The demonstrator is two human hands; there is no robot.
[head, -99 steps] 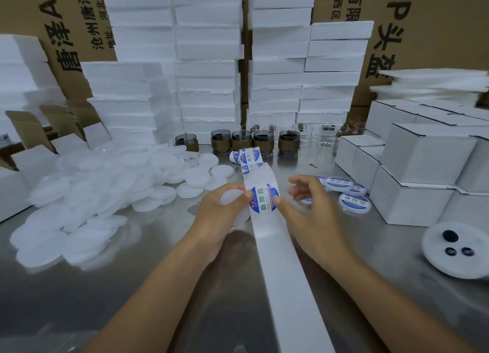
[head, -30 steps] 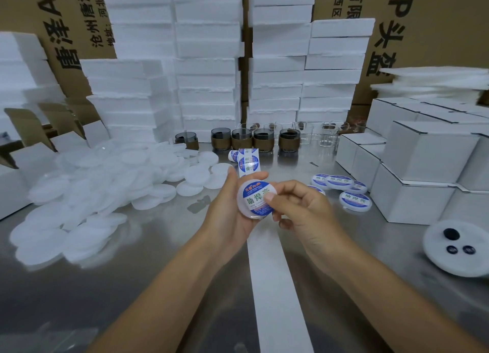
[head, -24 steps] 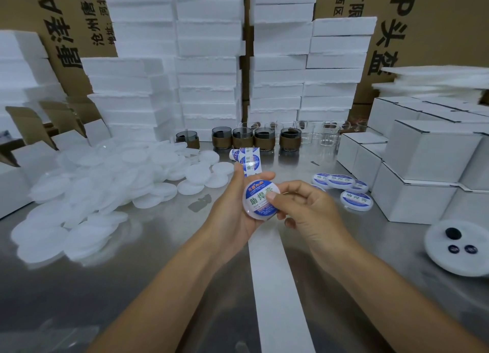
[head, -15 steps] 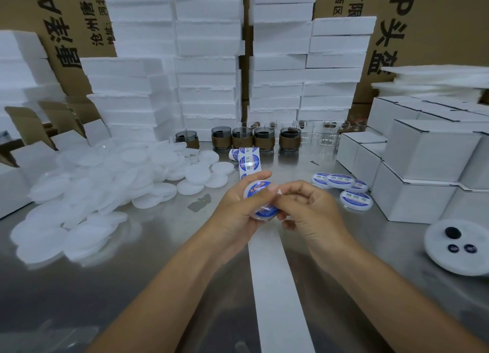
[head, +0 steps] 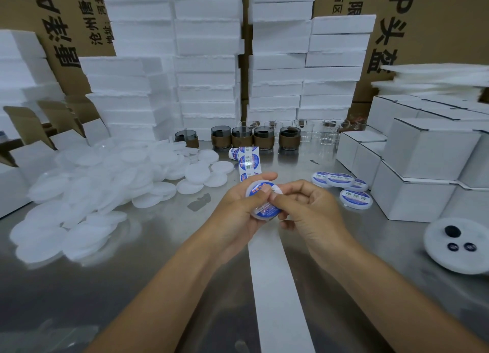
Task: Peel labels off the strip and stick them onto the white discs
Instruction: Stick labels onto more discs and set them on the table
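My left hand (head: 238, 209) grips a white disc (head: 260, 211) carrying a blue and white round label, held over the middle of the steel table. Both thumbs press on the label's face; my right hand (head: 309, 212) curls round the disc's right edge. The label strip (head: 275, 281) runs from under my hands toward me as bare white backing, and beyond my hands it still bears blue labels (head: 248, 162). A large heap of plain white discs (head: 100, 183) lies to the left. Several labelled discs (head: 356, 198) lie to the right.
White cartons (head: 412, 193) crowd the right side. A white plate (head: 460, 244) with dark buttons sits at the right edge. Brown-sleeved glass cups (head: 242, 138) and clear glasses (head: 325, 133) line the back, before foam-block stacks (head: 206, 61). Open cardboard boxes (head: 31, 130) stand left.
The label came off the strip and went onto the disc in my left hand. Both thumbs have since moved onto the label's face, covering much of it.
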